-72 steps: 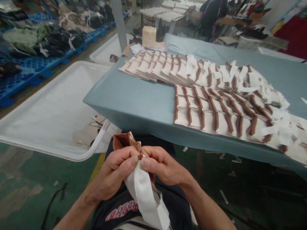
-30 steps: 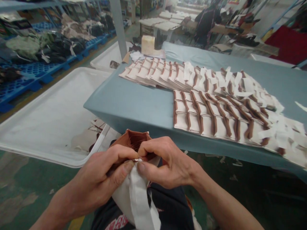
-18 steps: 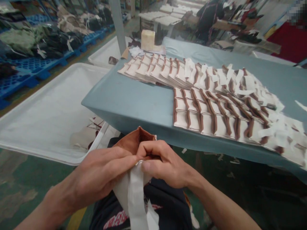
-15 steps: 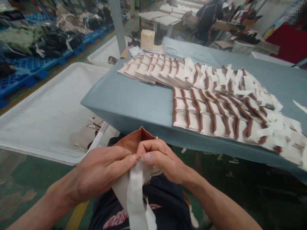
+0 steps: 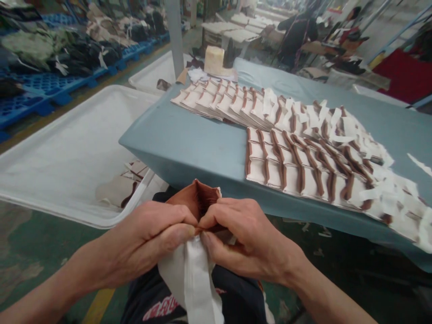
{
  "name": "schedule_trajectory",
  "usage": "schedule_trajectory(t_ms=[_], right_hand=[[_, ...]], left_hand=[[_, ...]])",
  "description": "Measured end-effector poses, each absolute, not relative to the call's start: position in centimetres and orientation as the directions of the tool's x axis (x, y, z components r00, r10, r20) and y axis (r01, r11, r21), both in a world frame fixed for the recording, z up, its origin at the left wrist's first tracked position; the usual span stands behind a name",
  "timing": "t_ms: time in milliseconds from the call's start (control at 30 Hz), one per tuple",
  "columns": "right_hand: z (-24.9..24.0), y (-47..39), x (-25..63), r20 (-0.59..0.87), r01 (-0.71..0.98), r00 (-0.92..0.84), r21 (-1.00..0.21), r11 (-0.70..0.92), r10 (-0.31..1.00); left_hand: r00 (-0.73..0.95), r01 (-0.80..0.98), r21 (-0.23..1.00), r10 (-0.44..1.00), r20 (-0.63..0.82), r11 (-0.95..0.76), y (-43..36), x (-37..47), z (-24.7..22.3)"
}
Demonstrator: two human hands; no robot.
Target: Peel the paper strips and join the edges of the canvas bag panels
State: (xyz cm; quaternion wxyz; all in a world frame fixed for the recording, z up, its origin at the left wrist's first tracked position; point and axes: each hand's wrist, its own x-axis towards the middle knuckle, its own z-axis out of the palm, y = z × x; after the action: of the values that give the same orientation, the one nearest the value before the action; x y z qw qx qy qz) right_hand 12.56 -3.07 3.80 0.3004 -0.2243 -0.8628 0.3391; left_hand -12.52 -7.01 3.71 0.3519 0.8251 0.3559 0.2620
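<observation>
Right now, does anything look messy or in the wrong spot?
Yes, a little. White scraps lie on the green floor below the table, where they look dropped. One white strip lies on the table's right side, apart from the rows of brown-and-white pieces.

blue table (image 5: 182,141) under overlapping white-and-brown pieces (image 5: 292,176)

Bare forearms (image 5: 72,281); dark navy garment (image 5: 241,292), pinkish-red lettering (image 5: 160,309).

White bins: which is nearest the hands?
The large front bin, its rim showing beside the left hand; the other bin stands farther back, by the grey post.
</observation>
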Motion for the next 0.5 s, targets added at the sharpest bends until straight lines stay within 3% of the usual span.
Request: schedule_trajectory(t_ms=[67,167,233,500], right_hand=[[4.0,-2.9,12.8,0.348,0.156,-0.739,-0.744,0.649,0.576],[3.8,-2.7,13.2,0.283,0.118,-0.77,-0.818,0.563,0.571],[3.6,-2.6,13.5,0.248,0.112,-0.785,-0.845,0.522,0.569],[5.8,-3.3,13.6,0.279,0.126,-0.827,-0.753,0.646,0.487]], left_hand=[[0.622,0.417,0.724,0.753,0.213,-0.55,-6.5,-12.4,3.9],[0.651,0.445,0.54,0.672,0.352,-0.714,-6.2,-12.5,3.4],[0.671,0.46,0.473,0.643,0.369,-0.751,-6.2,-12.7,3.2],[0.715,0.522,0.475,0.667,0.208,-0.708,-7.1,-11.1,6.4]])
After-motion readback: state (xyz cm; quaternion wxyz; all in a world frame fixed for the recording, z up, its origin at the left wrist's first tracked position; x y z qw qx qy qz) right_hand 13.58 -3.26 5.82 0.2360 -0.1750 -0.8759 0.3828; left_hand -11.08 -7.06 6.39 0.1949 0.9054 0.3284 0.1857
